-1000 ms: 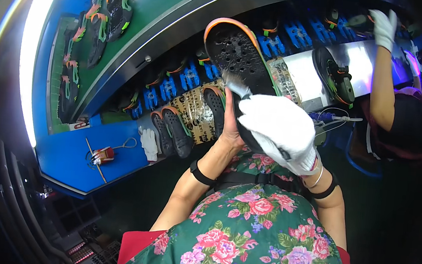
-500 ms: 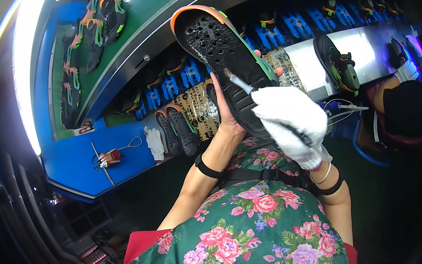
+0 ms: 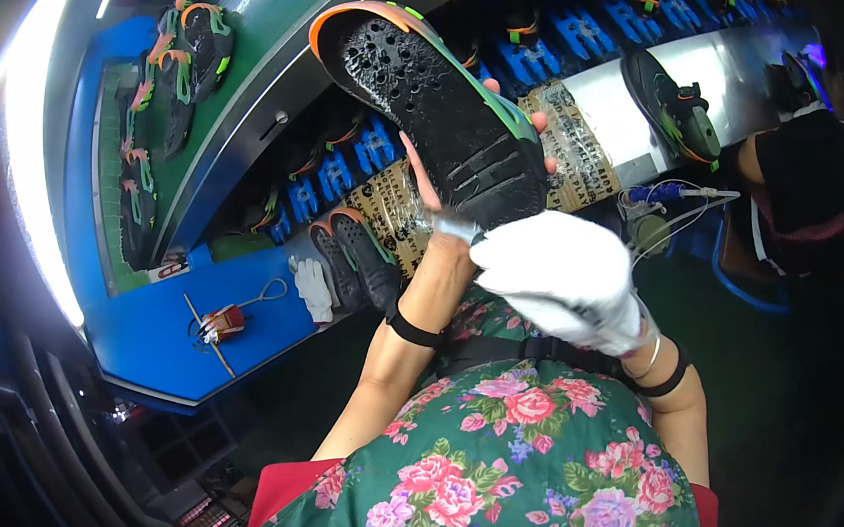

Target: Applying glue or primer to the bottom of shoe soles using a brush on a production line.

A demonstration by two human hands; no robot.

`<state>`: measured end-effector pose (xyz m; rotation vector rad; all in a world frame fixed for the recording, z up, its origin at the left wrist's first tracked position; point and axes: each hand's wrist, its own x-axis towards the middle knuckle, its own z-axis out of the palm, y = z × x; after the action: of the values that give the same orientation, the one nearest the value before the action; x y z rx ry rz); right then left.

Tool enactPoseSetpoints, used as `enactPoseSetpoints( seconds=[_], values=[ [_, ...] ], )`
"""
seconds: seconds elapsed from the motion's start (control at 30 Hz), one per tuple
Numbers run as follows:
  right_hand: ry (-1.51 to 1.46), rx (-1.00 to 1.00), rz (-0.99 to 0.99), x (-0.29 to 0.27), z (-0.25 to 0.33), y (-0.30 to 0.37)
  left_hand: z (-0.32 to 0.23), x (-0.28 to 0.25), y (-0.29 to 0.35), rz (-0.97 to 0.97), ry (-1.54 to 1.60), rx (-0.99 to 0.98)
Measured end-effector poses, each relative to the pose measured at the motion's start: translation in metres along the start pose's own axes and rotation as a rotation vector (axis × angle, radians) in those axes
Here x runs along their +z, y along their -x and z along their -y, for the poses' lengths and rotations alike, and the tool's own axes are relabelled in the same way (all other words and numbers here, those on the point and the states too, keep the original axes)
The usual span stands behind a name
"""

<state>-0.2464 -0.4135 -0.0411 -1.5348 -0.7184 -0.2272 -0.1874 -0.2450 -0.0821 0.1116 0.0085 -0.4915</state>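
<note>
Tilted up in front of me is a black shoe sole point(image 3: 471, 157) with an orange-to-green rim. Its inner face shows round holes at one end, with a wet shine there, and grooves at the other. My bare left hand point(image 3: 421, 178) grips it from beneath, thumb on one edge and fingertips over the other. My right hand point(image 3: 561, 281), in a white glove, is closed round a small brush point(image 3: 459, 228). The brush is blurred and lies by the sole's near end, close to my left wrist; whether it touches the sole I cannot tell.
On the left stands a blue table point(image 3: 151, 325) with a red container point(image 3: 222, 323) and a stick. White gloves point(image 3: 312, 289) lie beside two soles point(image 3: 372, 259). More soles point(image 3: 203, 49) rest on a green belt. A shoe point(image 3: 671, 110) stands right; a co-worker point(image 3: 809, 197) sits beyond.
My right hand has drawn the brush toward me, from the sole's middle to its near end. The sole has shifted slightly left, with my left hand still on it.
</note>
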Motion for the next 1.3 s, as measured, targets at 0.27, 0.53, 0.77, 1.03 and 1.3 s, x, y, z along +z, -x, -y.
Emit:
enactPoseSetpoints(
  seconds=[0.27,0.53,0.77,1.03,1.3],
  values=[
    [0.148,-0.07,0.014,0.002,-0.007,0.01,-0.009,-0.006,0.001,-0.1,-0.062,0.009],
    [0.117,0.021,-0.009,-0.006,-0.016,0.012,-0.008,-0.007,0.004,-0.061,-0.071,-0.018],
    [-0.304,0.157,0.032,-0.014,-0.019,0.008,-0.018,-0.015,-0.004,0.007,-0.096,-0.055],
    [0.072,-0.086,0.221,-0.027,-0.01,0.007,-0.019,-0.015,-0.018,-0.054,-0.176,-0.248],
    [0.267,-0.089,0.29,-0.055,-0.01,0.002,-0.023,-0.007,-0.038,-0.189,-0.286,-0.397]
  ],
)
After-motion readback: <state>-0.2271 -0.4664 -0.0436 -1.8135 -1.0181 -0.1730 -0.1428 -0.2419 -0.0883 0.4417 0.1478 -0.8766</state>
